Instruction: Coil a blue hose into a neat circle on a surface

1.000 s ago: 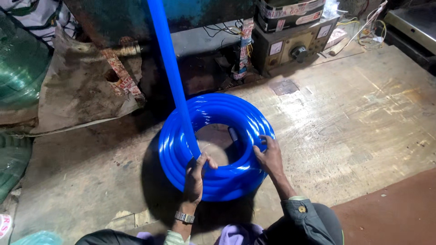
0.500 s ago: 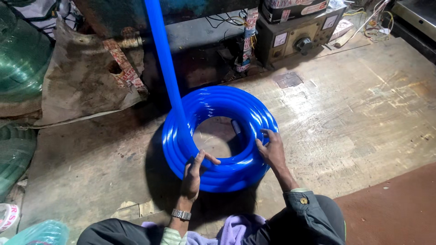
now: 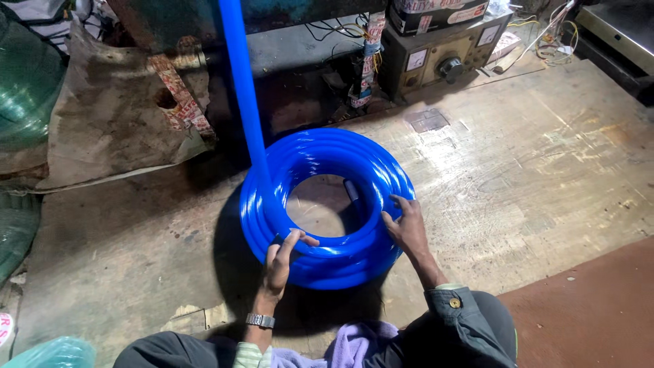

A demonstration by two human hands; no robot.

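A glossy blue hose coil [image 3: 327, 204] lies flat on the floor, wound in several stacked loops around an open round centre. From its 9 o'clock side one free length of the same hose [image 3: 240, 88] rises steeply toward 12 o'clock and leaves the top edge of the view. The coil's 6 o'clock arc looks thickest, with the loops stacked closely.

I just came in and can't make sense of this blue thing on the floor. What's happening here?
A person crouched over a worn wooden floor is handling a coil of blue hose. The left hand rests on the near side of the coil with fingers curled over its inner edge. The right hand lies on the coil's right side. A straight run of hose rises from the coil's left side and out of view at the top. A box with a dial and knob sits behind.
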